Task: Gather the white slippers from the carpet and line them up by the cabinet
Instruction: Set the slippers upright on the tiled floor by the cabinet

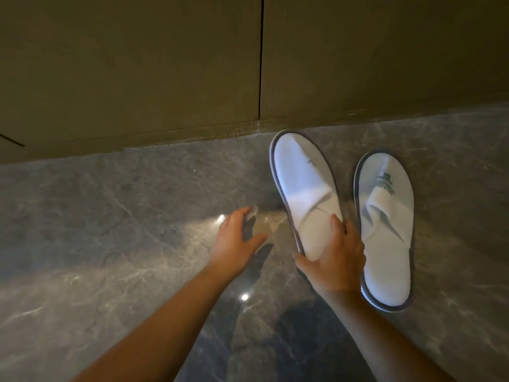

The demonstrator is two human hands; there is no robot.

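Two white slippers with grey rims lie on the grey marble floor, toes toward the cabinet (165,64). The left slipper (301,177) is angled, its toe near the cabinet's base. My right hand (334,257) grips its heel end, thumb on the insole and fingers round the edge. The right slipper (385,224) carries a green logo and lies flat beside it, a small gap between them. My left hand (238,238) hovers just above the floor to the left, fingers spread, holding nothing.
The olive cabinet fronts run across the top of the view, with a dark vertical door seam (260,64). Glossy marble floor (110,216) spreads to the left of the slippers, with bright light reflections on it.
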